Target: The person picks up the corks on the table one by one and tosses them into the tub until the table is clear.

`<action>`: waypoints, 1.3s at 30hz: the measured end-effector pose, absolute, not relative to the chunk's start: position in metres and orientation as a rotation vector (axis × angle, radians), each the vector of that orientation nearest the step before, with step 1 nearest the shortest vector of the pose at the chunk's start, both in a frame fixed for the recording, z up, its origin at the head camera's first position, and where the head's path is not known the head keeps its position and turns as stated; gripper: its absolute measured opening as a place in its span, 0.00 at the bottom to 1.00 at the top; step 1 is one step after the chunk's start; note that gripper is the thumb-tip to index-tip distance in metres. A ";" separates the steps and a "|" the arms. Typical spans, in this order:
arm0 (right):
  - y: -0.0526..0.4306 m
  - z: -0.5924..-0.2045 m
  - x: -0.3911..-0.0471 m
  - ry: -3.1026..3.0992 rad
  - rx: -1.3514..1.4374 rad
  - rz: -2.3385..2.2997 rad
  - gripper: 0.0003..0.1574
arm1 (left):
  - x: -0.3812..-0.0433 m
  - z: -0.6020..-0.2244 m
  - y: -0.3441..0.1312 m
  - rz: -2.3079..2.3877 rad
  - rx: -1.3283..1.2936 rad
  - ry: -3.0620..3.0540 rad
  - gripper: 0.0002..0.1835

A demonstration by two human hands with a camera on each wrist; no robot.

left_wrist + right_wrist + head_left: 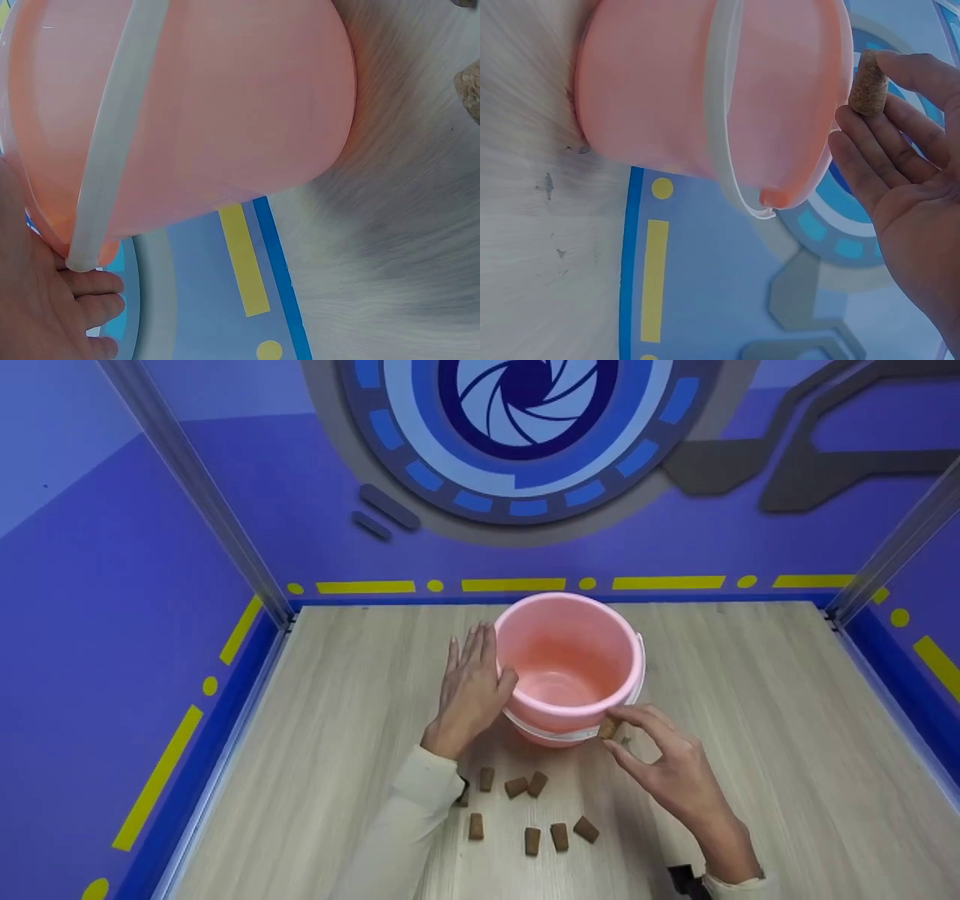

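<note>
A pink bucket (568, 723) with a white handle (120, 127) stands upright on the wooden table, its pink inside showing from above. My left hand (472, 694) rests against the bucket's left side, fingers straight along the outer wall and thumb at the rim. Between thumb and fingertips my right hand (671, 761) pinches a brown cork (868, 84). This cork is just outside the near right part of the rim, close to the handle in the head view. Several more corks, one of them a cork (532, 841), lie loose in front of the bucket.
The light wooden table (360, 697) ends at a blue back wall (247, 472) close behind the bucket. Metal posts (217, 510) rise at the back corners. One cork (463, 793) lies partly hidden by the left sleeve.
</note>
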State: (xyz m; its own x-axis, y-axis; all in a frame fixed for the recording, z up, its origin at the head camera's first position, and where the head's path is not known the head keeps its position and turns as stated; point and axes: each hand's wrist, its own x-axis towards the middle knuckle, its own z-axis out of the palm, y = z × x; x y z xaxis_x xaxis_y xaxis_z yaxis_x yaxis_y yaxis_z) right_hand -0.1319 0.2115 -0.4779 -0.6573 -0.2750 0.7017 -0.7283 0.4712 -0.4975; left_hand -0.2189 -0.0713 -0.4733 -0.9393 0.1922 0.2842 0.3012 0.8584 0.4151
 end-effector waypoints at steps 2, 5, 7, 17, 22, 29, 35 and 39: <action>0.211 -0.476 -0.134 -2.181 0.807 1.106 0.39 | -0.219 -0.473 -0.071 -0.677 -0.376 -2.801 0.39; 0.210 -0.473 -0.136 -2.171 0.779 1.116 0.38 | -0.219 -0.472 -0.071 -0.677 -0.370 -2.809 0.39; 0.209 -0.471 -0.137 -2.158 0.764 1.110 0.39 | -0.218 -0.472 -0.070 -0.676 -0.361 -2.820 0.39; 0.205 -0.467 -0.150 -2.128 0.716 1.154 0.35 | -0.218 -0.473 -0.071 -0.695 -0.372 -2.810 0.40; 0.204 -0.467 -0.158 -2.111 0.704 1.182 0.34 | -0.218 -0.473 -0.071 -0.699 -0.383 -2.800 0.40; 0.202 -0.466 -0.169 -2.126 0.710 1.181 0.33 | -0.219 -0.473 -0.071 -0.705 -0.369 -2.808 0.40; 0.202 -0.468 -0.173 -2.155 0.689 1.151 0.33 | -0.219 -0.473 -0.071 -0.698 -0.358 -2.818 0.40; 0.202 -0.468 -0.177 -2.167 0.690 1.126 0.32 | -0.219 -0.472 -0.071 -0.688 -0.353 -2.830 0.41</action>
State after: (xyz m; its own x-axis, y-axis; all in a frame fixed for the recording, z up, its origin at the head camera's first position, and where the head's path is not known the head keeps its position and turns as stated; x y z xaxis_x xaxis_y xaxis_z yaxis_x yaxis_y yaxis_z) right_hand -0.1772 0.2019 -0.4680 -0.6884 -0.1712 0.7048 -0.6751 0.5064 -0.5365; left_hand -0.2185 -0.0705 -0.4721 -0.9498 0.1816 0.2546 0.2782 0.8625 0.4227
